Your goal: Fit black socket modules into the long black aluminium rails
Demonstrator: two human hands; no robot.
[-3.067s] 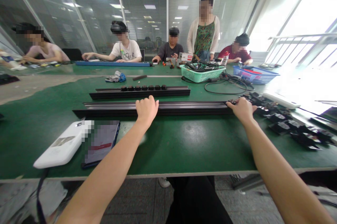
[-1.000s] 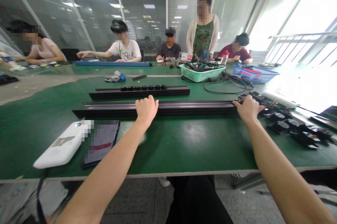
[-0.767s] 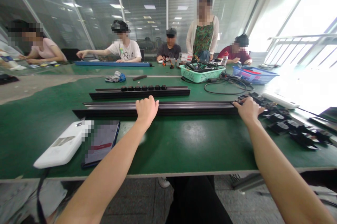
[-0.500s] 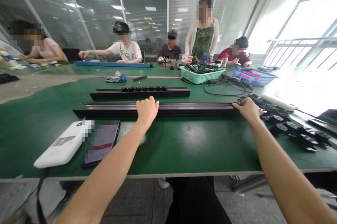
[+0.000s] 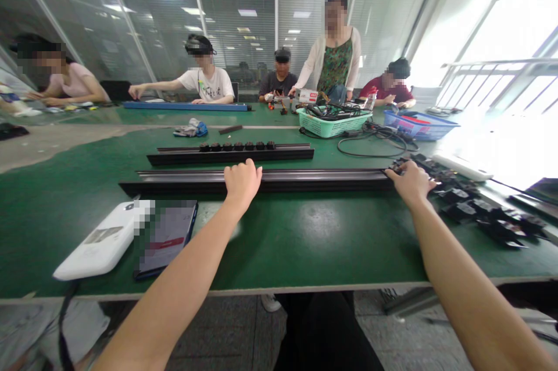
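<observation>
A long black channel-shaped rail [image 5: 318, 180] lies crosswise on the green table, its inside a shiny grey. My left hand [image 5: 243, 185] is wrapped over the rail near its middle, fingers curled round the edge. At the rail's right end my right hand [image 5: 412, 182] is closed, thumb toward the end, on a small dark part that my fingers mostly hide. Right beside that hand spreads a pile of small black parts [image 5: 462, 205]. Behind the long rail sits a shorter black rail [image 5: 231, 156] with a row of several black pieces [image 5: 238, 146] along it.
A white power bank [image 5: 98, 243] and a phone [image 5: 165, 237] lie front left. Farther back are a green basket [image 5: 333, 125] of cables, a blue basket [image 5: 421, 127], a crumpled cloth [image 5: 190, 128] and a long blue bar [image 5: 187, 106]. Several people work across the table.
Both my hands keep nearly the same places on the rail. Across the table, the standing person's arm has reached out toward the white box.
</observation>
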